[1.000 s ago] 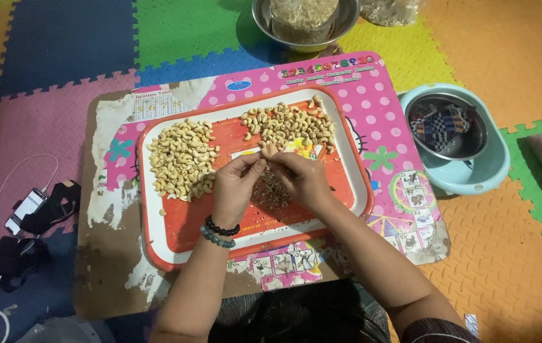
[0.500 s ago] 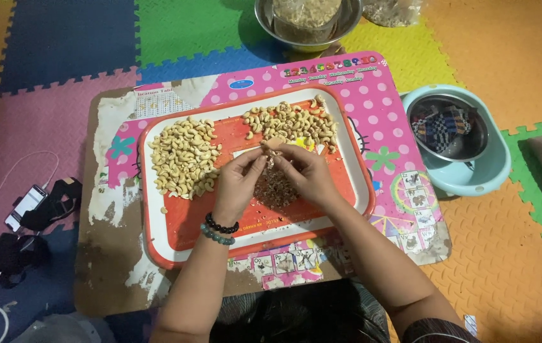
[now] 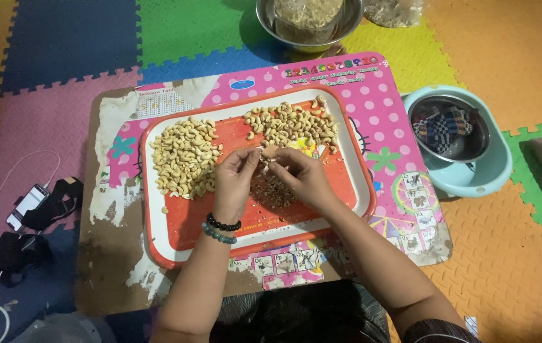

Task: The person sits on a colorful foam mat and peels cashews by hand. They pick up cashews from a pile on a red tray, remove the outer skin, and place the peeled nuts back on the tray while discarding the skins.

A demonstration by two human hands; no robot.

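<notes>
A single cashew nut [image 3: 270, 152] is being pinched between both hands over the middle of the red tray [image 3: 176, 235], so its skin is falling onto the brown heap of peelings [image 3: 274, 190] right below. The left hand [image 3: 236, 181] is closing its fingers [image 3: 250, 157] on the nut; the right hand [image 3: 303, 178] is gripping it from the other side. Pale peeled cashews [image 3: 184, 157] are lying apart at the left, unpeeled ones [image 3: 293, 124] at the back, keeping the sorts separate on the low worktop [image 3: 102, 254].
</notes>
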